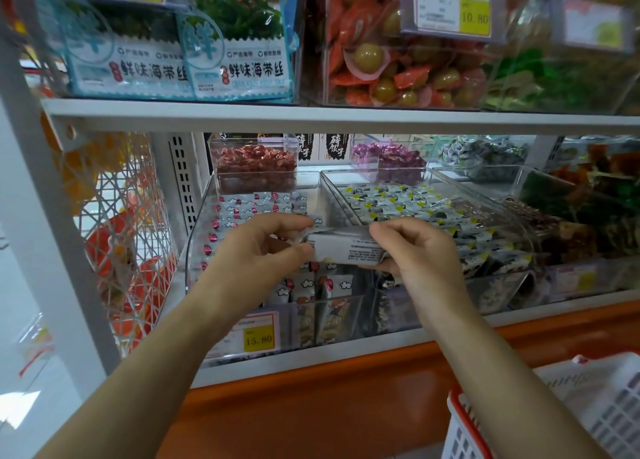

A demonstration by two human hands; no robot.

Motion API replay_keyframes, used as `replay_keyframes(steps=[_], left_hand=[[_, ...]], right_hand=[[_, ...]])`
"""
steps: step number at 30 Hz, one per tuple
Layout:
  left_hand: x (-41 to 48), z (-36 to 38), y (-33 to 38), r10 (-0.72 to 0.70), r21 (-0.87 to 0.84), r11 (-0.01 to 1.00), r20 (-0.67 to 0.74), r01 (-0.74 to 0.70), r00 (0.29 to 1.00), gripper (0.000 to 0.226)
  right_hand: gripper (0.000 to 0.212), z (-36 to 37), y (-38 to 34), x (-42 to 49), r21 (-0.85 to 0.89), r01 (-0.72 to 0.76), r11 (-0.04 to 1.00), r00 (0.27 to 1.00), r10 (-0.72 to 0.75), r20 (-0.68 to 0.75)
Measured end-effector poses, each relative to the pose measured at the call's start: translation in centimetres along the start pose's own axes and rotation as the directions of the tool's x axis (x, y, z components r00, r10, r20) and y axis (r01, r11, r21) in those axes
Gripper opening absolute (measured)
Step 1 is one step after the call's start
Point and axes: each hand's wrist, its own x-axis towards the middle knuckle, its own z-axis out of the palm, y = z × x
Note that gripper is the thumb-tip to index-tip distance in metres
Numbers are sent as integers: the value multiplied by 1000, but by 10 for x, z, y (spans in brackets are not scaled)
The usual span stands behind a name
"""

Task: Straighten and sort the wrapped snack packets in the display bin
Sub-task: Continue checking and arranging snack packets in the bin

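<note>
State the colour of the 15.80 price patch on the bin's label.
The price patch is yellow; the head view shows it.

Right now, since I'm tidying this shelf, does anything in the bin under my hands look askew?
Yes. In the clear bin, the front packets stand on end, unlike the flat rows behind. The held packet, between left hand and right hand, shows its printed back.

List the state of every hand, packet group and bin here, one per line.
left hand, gripping the left end of the held packets.
right hand, gripping their right end.
held packets, lifted over the left bin, lying level, printed back towards the camera.
left bin, open-topped.
red-marked packets, in rows, some standing at the front.
right bin, open-topped.
yellow-marked packets, lying in rows.
</note>
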Motion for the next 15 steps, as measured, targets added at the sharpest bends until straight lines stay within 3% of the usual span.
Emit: replay_keyframes(steps=[5,9,15], left_hand=[[1,3,-2,-57,33,998,36,56,998,12],[3,0,-3,-51,124,991,31,47,998,19],[6,-13,3,16,258,965,84,-37,996,42]], right_hand=[[16,1,-1,-2,-175,119,977,993,-120,5],[18,2,-3,-4,-250,171,953,985,-157,78],[22,0,-4,-4,-223,141,965,983,-110,144]])
